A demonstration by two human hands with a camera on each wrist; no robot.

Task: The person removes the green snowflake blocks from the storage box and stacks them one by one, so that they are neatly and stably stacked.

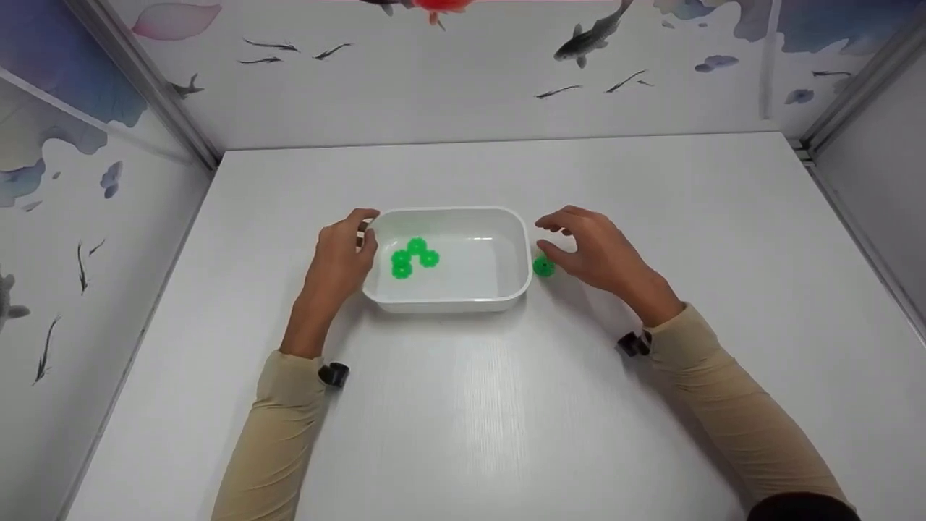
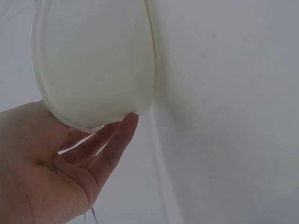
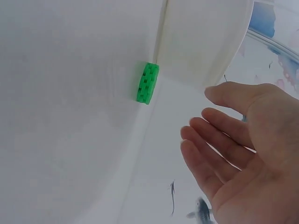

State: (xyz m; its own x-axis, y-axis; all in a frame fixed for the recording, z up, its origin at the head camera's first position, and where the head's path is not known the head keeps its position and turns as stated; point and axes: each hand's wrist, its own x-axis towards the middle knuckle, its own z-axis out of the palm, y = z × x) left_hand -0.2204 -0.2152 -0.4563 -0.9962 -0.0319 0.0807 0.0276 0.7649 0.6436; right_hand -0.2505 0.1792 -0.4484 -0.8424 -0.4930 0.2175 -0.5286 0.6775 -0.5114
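A white rectangular tub (image 1: 463, 289) stands on the table. Several green, round pieces with notched edges (image 1: 417, 247) lie in its left half. One more green notched piece (image 3: 148, 83) lies on the table just outside the tub's right end. My left hand (image 1: 342, 250) is at the tub's left end, its relaxed fingers (image 2: 110, 151) touching the outer wall. Off the right end, my right hand (image 1: 597, 250) has its thumb and fingers spread apart with nothing between them. In the head view its thumb partly overlaps the loose green piece.
The white table (image 1: 463, 420) extends around the tub. Panels printed with fish and leaves (image 1: 448, 87) rise behind and to the left, with metal posts (image 1: 145, 79) at the corners. Both wrists carry small black cameras (image 1: 335, 374).
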